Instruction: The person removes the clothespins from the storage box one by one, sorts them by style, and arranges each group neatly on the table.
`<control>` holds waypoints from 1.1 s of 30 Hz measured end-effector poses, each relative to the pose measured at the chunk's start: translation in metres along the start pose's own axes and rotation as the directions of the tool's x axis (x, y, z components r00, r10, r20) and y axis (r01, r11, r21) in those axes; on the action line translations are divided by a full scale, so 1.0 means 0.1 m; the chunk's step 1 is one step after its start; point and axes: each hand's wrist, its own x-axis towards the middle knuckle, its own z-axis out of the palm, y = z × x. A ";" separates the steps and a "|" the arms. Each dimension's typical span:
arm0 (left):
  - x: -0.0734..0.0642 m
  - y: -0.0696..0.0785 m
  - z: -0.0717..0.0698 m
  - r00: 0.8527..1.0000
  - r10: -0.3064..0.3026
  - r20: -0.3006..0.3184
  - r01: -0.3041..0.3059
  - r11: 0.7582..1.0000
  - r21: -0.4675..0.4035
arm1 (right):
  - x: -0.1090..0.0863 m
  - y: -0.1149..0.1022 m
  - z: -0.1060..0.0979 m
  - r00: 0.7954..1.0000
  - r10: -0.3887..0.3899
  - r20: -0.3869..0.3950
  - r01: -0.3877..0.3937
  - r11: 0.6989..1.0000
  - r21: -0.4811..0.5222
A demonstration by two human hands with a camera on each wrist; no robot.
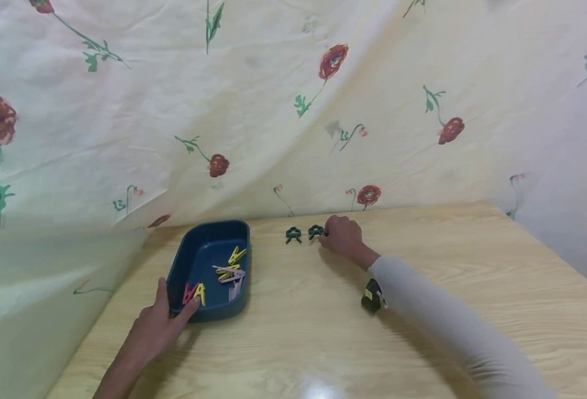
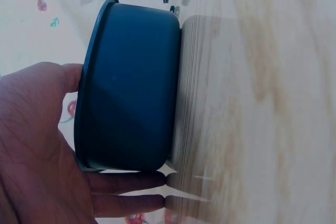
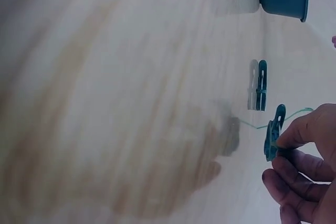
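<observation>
A dark blue plastic tub [image 1: 220,313] stands at the left of the table. My left hand [image 1: 148,332] holds its near left corner, the thumb over the rim and the other fingers along the outside. Inside lie several clips: a pink clip [image 1: 189,292], a yellow clip [image 1: 236,255] and lilac clips [image 1: 232,276] among them. My right hand [image 1: 344,237] pinches a dark green spring clip [image 3: 273,137] between thumb and fingers, just above the table. Another dark green clip [image 1: 294,235] stands on the table between that hand and the tub.
Behind the wood-patterned table [image 1: 313,332] hangs a cream cloth [image 1: 263,100] printed with red flowers, meeting its back edge. A small black device [image 1: 372,296] is strapped at my right wrist, by the light sleeve [image 1: 443,316].
</observation>
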 end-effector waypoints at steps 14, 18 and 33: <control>0.00 0.00 0.00 1.000 -0.012 0.013 0.012 1.000 0.000 | 0.00 0.11 0.04 0.997 0.057 0.054 -0.055 0.998 -0.036; 0.01 0.00 0.00 1.000 -0.013 0.011 0.013 1.000 0.005 | -0.01 0.15 0.03 0.998 0.050 0.048 -0.049 0.998 -0.030; 0.01 0.03 0.01 0.999 -0.028 0.020 0.028 1.000 0.003 | 0.01 0.27 -0.01 0.995 0.081 0.063 -0.077 0.995 -0.066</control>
